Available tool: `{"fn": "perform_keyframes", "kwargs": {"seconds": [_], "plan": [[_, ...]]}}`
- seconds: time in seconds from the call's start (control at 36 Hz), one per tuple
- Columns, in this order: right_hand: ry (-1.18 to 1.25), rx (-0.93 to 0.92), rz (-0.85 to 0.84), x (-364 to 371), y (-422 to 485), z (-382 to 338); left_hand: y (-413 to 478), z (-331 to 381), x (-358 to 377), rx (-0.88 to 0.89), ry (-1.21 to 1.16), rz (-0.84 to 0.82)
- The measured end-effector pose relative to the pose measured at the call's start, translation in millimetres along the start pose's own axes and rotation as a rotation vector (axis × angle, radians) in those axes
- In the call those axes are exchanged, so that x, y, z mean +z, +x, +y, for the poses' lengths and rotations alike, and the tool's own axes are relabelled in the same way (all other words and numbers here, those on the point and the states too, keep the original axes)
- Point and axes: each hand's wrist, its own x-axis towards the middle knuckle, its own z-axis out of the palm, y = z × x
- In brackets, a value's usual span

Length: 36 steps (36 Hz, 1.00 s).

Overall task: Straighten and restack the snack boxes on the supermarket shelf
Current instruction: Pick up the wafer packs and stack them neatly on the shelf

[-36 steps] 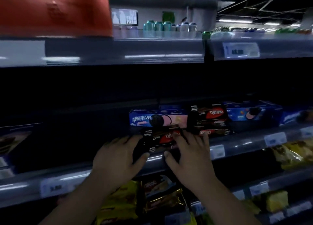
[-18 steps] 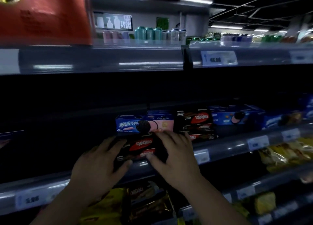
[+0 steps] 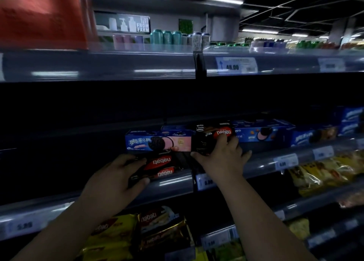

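Observation:
On the dim middle shelf (image 3: 173, 186) two black Nabati boxes (image 3: 159, 167) with red labels lie stacked at the front edge, upside down. My left hand (image 3: 116, 182) grips their left end. A second stack of black Nabati boxes (image 3: 208, 136) stands just right of a blue and pink Oreo box (image 3: 157, 142). My right hand (image 3: 222, 158) is closed around the front of that stack, thumb on its left side, fingers over its face. More blue Oreo boxes (image 3: 262, 131) lie to the right.
Price tags (image 3: 285, 161) line the shelf rail. Yellow and gold snack bags (image 3: 137, 233) fill the shelf below. Further yellow bags (image 3: 323, 172) sit lower right. The upper shelf (image 3: 118, 64) carries cans and a red pack. The shelf's left part is dark.
My right hand left the front Nabati boxes and moved up and right onto the second Nabati stack. My left hand stayed on the front boxes. The camera panned slightly.

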Motion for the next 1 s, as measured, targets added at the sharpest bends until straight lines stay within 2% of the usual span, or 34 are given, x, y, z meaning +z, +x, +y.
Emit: {"fn": "perform_keyframes", "kwargs": {"seconds": [0.14, 0.31, 0.42, 0.53, 0.61, 0.67, 0.83, 1.0], "plan": [[0.094, -0.034, 0.067, 2, 1, 3, 13, 21, 3, 0.033, -0.003, -0.059], [0.27, -0.077, 0.133, -3, 0, 10, 32, 38, 5, 0.045, 0.004, 0.001], [0.555, -0.11, 0.139, -13, -8, 1, 41, 35, 9, -0.003, -0.239, -0.057], [0.716, -0.32, 0.141, -17, -29, -15, 41, 28, 10, -0.001, -0.433, -0.068], [0.686, -0.506, 0.152, -9, -40, -24, 41, 28, 9, -0.027, -0.587, -0.093], [0.641, -0.554, 0.133, 0, -42, -27, 41, 26, 9, -0.055, -0.663, -0.111], [0.657, -0.543, 0.059, 9, -42, -25, 40, 25, 8, -0.052, -0.714, -0.16], [0.655, -0.567, 0.09, 13, -41, -22, 37, 27, 4, -0.043, -0.783, -0.157]]}}
